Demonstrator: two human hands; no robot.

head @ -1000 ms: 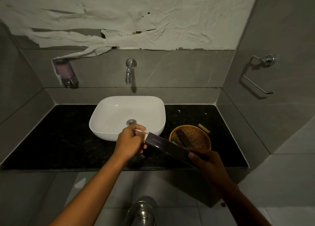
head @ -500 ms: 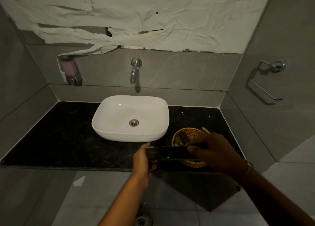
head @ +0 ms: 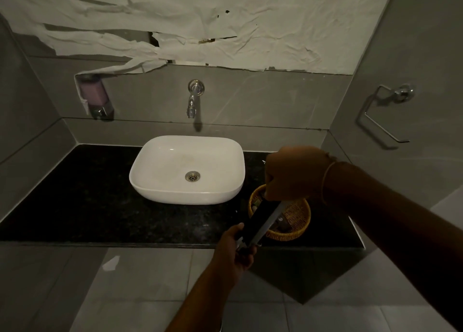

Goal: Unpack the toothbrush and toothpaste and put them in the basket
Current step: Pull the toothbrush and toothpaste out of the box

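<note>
A long dark box (head: pixel 260 221) is tilted steeply, its lower end in my left hand (head: pixel 236 250) and its upper end under my right hand (head: pixel 293 173). My right hand is closed on the top of the box, above the basket. A pale strip shows along the box's right edge. The wicker basket (head: pixel 297 221) stands on the black counter right of the sink, with dark items inside that I cannot make out. No toothbrush or toothpaste shows outside the box.
A white basin (head: pixel 186 168) sits on the black stone counter (head: pixel 75 206), with a wall tap (head: pixel 194 101) above it. A soap dispenser (head: pixel 94 96) hangs at the left, a towel ring (head: pixel 385 113) on the right wall. Grey floor tiles lie below.
The box has swung from lying level to standing steeply over the basket. My right hand rose to its top end; my left hand dropped to its lower end near the counter's front edge.
</note>
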